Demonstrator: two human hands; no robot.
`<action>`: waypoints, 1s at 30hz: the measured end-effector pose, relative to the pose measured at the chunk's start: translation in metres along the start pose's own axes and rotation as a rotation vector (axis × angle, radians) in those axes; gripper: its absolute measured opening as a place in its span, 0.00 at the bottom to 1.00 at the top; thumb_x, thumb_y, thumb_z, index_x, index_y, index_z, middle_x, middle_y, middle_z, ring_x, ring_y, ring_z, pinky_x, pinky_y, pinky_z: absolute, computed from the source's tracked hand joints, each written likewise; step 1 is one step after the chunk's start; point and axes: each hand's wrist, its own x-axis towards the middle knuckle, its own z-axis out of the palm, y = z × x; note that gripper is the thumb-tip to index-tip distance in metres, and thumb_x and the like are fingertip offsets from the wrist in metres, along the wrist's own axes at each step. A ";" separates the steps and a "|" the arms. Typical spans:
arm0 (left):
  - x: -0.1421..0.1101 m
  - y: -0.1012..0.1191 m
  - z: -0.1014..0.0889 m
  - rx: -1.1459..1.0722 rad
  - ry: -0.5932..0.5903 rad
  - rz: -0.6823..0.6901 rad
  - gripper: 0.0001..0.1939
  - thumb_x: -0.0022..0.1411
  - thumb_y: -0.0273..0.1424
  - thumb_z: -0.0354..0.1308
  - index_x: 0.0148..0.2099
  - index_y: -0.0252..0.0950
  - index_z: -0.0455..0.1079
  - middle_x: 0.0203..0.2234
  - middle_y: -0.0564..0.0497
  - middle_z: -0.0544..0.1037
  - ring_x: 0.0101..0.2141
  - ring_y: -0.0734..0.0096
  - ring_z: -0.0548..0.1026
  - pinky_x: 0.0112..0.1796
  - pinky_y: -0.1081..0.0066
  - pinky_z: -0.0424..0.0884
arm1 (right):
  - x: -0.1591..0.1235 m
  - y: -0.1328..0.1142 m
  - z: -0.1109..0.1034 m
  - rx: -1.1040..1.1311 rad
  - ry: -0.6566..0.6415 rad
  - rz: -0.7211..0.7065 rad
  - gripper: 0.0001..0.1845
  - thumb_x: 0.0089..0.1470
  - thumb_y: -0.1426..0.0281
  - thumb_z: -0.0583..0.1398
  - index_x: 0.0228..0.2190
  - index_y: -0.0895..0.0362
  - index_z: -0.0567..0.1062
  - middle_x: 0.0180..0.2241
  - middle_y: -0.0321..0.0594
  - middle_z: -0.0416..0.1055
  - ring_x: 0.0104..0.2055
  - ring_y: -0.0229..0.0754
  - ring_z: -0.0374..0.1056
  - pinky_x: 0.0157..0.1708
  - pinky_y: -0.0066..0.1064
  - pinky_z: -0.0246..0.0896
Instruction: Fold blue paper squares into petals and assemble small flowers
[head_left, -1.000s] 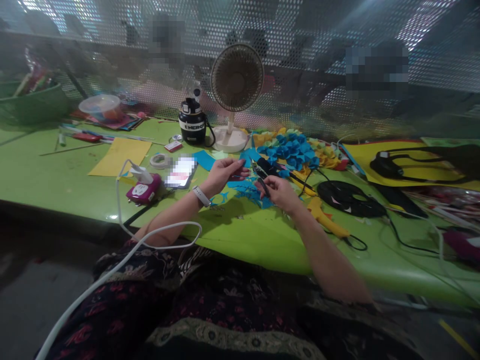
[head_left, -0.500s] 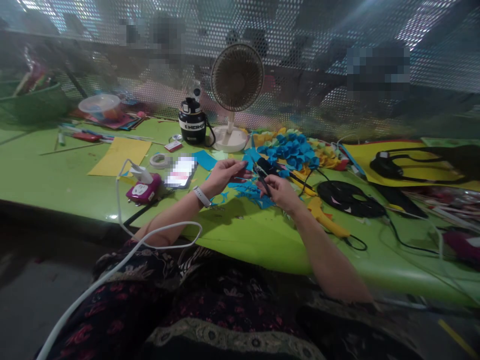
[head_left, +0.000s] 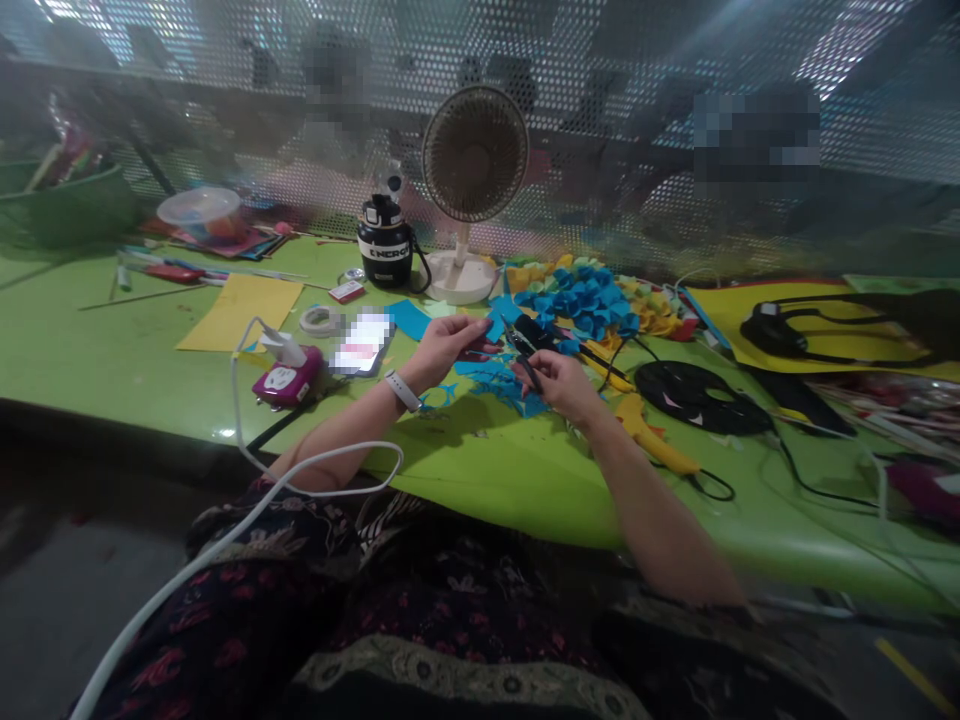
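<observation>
My left hand (head_left: 452, 347), with a white band at the wrist, pinches a small piece of blue paper (head_left: 501, 316) between thumb and fingers. In my right hand (head_left: 564, 385) is a pair of dark-handled scissors (head_left: 529, 368), its blades pointing up and left toward that paper. Whether the blades touch the paper is hard to tell. Blue paper scraps (head_left: 491, 378) lie on the green table (head_left: 480, 470) beneath both hands. Just behind them is a heap of folded blue paper pieces (head_left: 585, 300), with yellow ones around it.
A white fan (head_left: 474, 155) and a black bottle (head_left: 385, 245) stand at the back. To the left lie a phone (head_left: 363, 342), a tape roll (head_left: 320, 320), a yellow sheet (head_left: 244, 312) and a purple adapter (head_left: 289, 380). A yellow glue gun (head_left: 652, 437) and black disc (head_left: 699, 396) lie right.
The scissor blades and the blue paper have shifted very slightly, and my left fingers have moved a little. Both hands keep their holds, and the rest of the table looks the same.
</observation>
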 end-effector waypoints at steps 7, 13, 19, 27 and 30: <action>0.001 -0.002 -0.002 0.017 -0.026 0.002 0.11 0.64 0.33 0.66 0.36 0.31 0.71 0.25 0.49 0.81 0.28 0.72 0.82 0.31 0.77 0.77 | 0.001 0.000 0.000 0.019 0.004 -0.001 0.30 0.37 0.42 0.69 0.22 0.54 0.68 0.19 0.36 0.70 0.22 0.36 0.60 0.23 0.30 0.52; 0.002 -0.003 -0.002 -0.010 -0.004 0.026 0.12 0.62 0.34 0.68 0.34 0.31 0.71 0.23 0.52 0.79 0.27 0.72 0.82 0.29 0.77 0.76 | 0.000 -0.002 0.001 -0.003 -0.004 -0.028 0.30 0.39 0.41 0.68 0.21 0.54 0.68 0.18 0.35 0.69 0.21 0.35 0.58 0.22 0.30 0.51; 0.004 -0.004 -0.002 -0.020 0.019 0.016 0.11 0.63 0.32 0.67 0.33 0.31 0.70 0.23 0.53 0.78 0.27 0.73 0.82 0.30 0.77 0.76 | -0.001 0.000 0.003 -0.014 -0.007 -0.033 0.30 0.40 0.41 0.67 0.21 0.54 0.67 0.17 0.33 0.67 0.20 0.34 0.57 0.22 0.30 0.50; 0.006 -0.007 -0.006 -0.062 0.009 0.043 0.13 0.60 0.33 0.69 0.33 0.31 0.70 0.22 0.54 0.76 0.27 0.71 0.82 0.28 0.76 0.76 | 0.001 0.001 0.004 -0.021 -0.015 -0.045 0.32 0.40 0.39 0.66 0.21 0.54 0.66 0.17 0.34 0.66 0.20 0.34 0.57 0.22 0.29 0.51; 0.007 -0.008 -0.007 -0.058 0.010 0.047 0.14 0.59 0.35 0.70 0.34 0.31 0.71 0.22 0.54 0.76 0.27 0.71 0.82 0.29 0.76 0.76 | -0.001 0.000 0.004 -0.025 -0.014 -0.038 0.33 0.40 0.38 0.66 0.21 0.55 0.66 0.18 0.35 0.66 0.21 0.34 0.57 0.22 0.29 0.51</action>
